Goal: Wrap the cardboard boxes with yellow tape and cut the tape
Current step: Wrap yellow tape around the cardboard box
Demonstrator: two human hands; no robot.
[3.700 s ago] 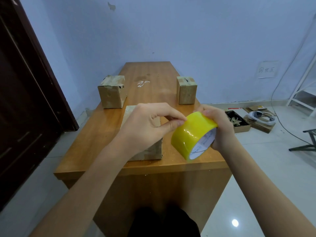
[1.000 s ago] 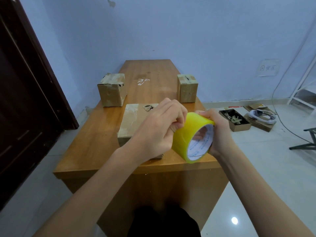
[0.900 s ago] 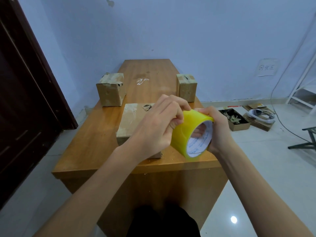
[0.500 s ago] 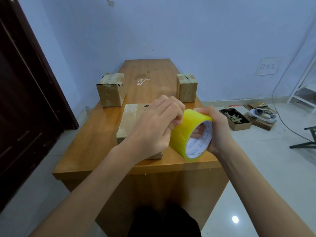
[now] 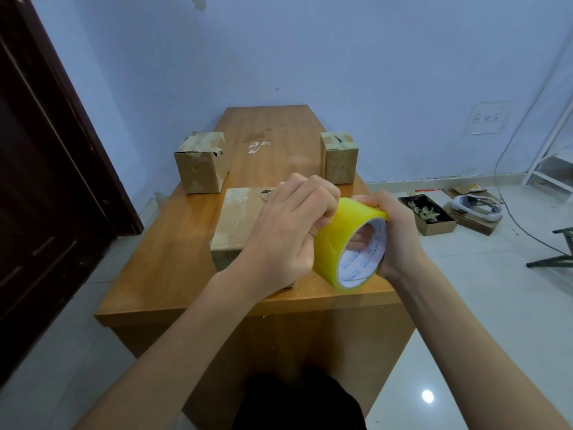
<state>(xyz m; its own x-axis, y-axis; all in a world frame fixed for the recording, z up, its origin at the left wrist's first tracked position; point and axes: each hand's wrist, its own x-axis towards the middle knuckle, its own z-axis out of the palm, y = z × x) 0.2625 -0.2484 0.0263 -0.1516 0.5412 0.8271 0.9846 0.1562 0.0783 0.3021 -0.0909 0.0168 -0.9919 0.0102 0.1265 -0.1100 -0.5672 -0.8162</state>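
You stand at the near end of a long wooden table (image 5: 173, 252) that runs away from you toward a pale blue wall (image 5: 341, 51). A dark door (image 5: 46, 169) fills the left side of the view.

Three cardboard boxes sit on the table. The nearest box (image 5: 235, 225) lies just beyond your hands, partly hidden behind your left hand, with a small torn hole near its far edge. The left box (image 5: 201, 164) stands farther off by the table's left edge, and the right box (image 5: 339, 159) stands at the right edge, about as far away. The two are well apart, with a small scrap of clear tape (image 5: 259, 146) on the bare wood between them.

You hold the yellow tape roll (image 5: 336, 246) in the air above the table's near right corner, its white printed core facing you. Your right hand (image 5: 400, 234) grips the roll from the right, with fingers passing through the core. Your left hand (image 5: 288, 234) is curled against the roll's left side, its fingertips pressed to the yellow surface near the top; you cannot tell whether they have caught a tape end.

On the floor to the right lie an open tray of scraps (image 5: 428, 217), flattened cardboard pieces, and a white headset (image 5: 476, 206).
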